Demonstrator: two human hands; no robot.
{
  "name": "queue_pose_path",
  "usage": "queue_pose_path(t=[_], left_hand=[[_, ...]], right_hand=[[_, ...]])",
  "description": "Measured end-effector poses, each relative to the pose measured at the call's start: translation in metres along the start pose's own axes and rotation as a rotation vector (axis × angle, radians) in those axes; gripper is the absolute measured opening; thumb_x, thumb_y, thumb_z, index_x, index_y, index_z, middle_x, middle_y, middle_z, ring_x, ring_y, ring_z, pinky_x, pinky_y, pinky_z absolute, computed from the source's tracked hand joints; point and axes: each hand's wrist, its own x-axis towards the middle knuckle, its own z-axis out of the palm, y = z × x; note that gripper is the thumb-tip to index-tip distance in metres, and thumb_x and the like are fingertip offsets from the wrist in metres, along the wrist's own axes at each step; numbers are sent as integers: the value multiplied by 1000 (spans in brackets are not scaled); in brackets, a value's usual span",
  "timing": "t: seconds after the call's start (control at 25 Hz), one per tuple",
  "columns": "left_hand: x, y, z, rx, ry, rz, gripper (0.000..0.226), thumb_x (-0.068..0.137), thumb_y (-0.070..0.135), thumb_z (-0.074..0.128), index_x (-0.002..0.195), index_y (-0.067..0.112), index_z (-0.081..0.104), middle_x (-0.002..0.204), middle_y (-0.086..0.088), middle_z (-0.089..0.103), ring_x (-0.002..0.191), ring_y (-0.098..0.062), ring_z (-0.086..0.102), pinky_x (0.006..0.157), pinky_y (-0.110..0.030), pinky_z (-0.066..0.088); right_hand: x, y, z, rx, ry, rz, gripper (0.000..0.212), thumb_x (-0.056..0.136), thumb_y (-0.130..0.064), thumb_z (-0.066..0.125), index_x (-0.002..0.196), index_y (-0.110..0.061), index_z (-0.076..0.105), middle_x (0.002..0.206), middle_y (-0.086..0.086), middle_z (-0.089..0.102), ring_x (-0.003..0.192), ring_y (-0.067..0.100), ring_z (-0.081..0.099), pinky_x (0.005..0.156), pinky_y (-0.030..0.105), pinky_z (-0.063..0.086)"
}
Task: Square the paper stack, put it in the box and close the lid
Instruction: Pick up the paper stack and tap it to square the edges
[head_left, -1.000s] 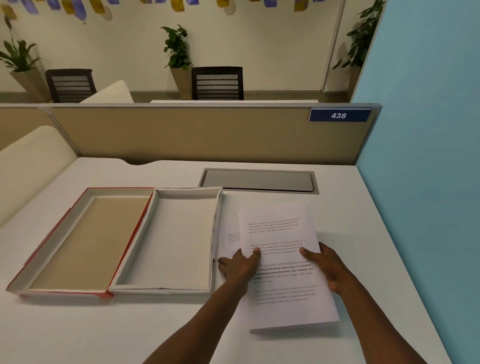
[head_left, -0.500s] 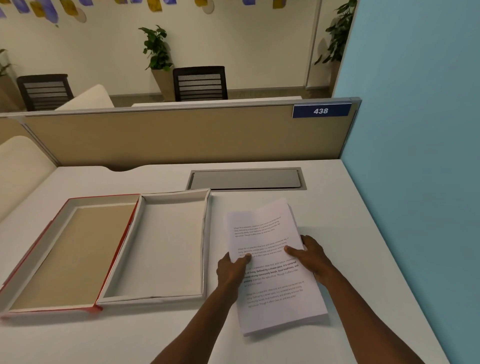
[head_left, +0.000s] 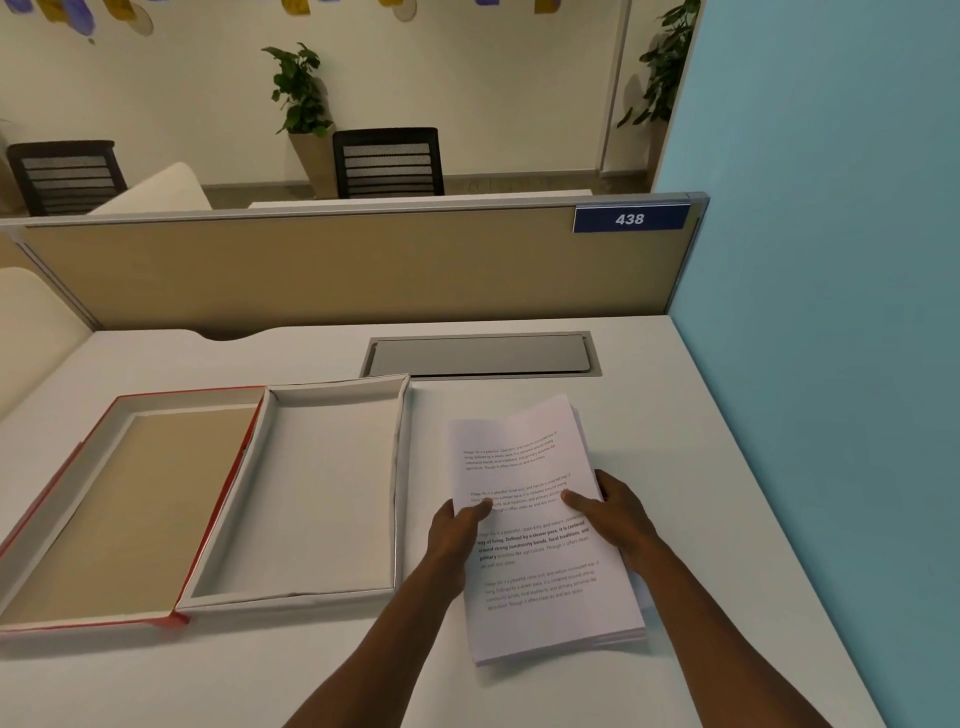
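Observation:
A stack of printed white paper (head_left: 540, 582) lies on the desk right of the box, turned slightly counter-clockwise, its sheets roughly aligned. My left hand (head_left: 457, 535) grips its left edge with the thumb on top. My right hand (head_left: 613, 514) grips the right edge, thumb on the top sheet. The open white box (head_left: 400, 467) stands empty just left of the stack. Its red-edged lid (head_left: 67, 499) lies inside-up against the box's left side.
A grey cable hatch (head_left: 480, 356) is set into the desk behind the stack. A tan partition (head_left: 337, 265) closes the back and a blue wall (head_left: 831, 312) the right. The desk's front edge is near my forearms.
Loose sheets that stuck out to the left of the stack have been drawn in under the top page. Both hands slid to the stack's side edges.

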Motion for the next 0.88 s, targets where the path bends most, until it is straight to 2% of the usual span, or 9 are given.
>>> queue_pose_path(t=[0.16,0.32,0.52,0.6,0.64,0.72,0.8,0.88], left_hand=[[-1,1,1,57,-19,87,31,101,27,61,130,19,53,121,-10,72,100,-33,75,91,-58,61],[-7,15,4,175,-47,273,33,102,30,59,132,20,49,125,-9,69,103,-31,74,90,-57,62],[-21,52,8,238,-86,607,23,100,31,59,120,35,49,121,-4,67,102,-26,74,81,-49,66],[-26,65,9,243,-134,695,32,99,25,57,118,49,48,122,2,64,111,-26,70,84,-47,65],[-27,69,10,252,-146,721,39,99,21,56,119,53,47,124,2,63,115,-27,67,87,-48,64],[-29,69,10,246,-151,750,44,97,18,57,124,51,45,129,-3,60,121,-29,63,91,-53,62],[-29,62,9,221,-137,769,47,94,19,60,129,45,42,130,-7,58,123,-29,62,92,-57,61],[-30,57,7,192,-118,782,54,91,19,62,131,43,36,131,-4,55,124,-28,61,92,-56,61]], right_hand=[[0,1,-1,80,45,-11,42,86,-33,77,124,-18,66,117,5,73,94,22,72,84,41,60],[-1,-5,-6,158,90,-43,40,85,-29,78,121,-17,68,114,5,75,93,22,74,85,47,61],[-12,-30,-13,257,260,-256,31,85,-27,78,114,-27,66,107,-4,75,92,16,73,76,36,63],[-15,-40,-15,306,311,-333,30,87,-27,77,113,-33,64,108,-8,74,93,12,72,72,29,62],[-17,-42,-14,324,331,-359,33,87,-26,76,117,-32,63,110,-9,73,95,10,71,72,27,62],[-23,-41,-10,363,343,-387,43,89,-24,75,126,-35,58,113,-13,70,100,9,68,74,25,61],[-29,-37,-5,374,326,-432,55,89,-17,74,126,-48,48,109,-25,68,103,6,66,73,20,60],[-32,-37,-1,352,312,-458,72,88,-11,74,130,-53,35,105,-31,66,105,1,65,72,19,60]])
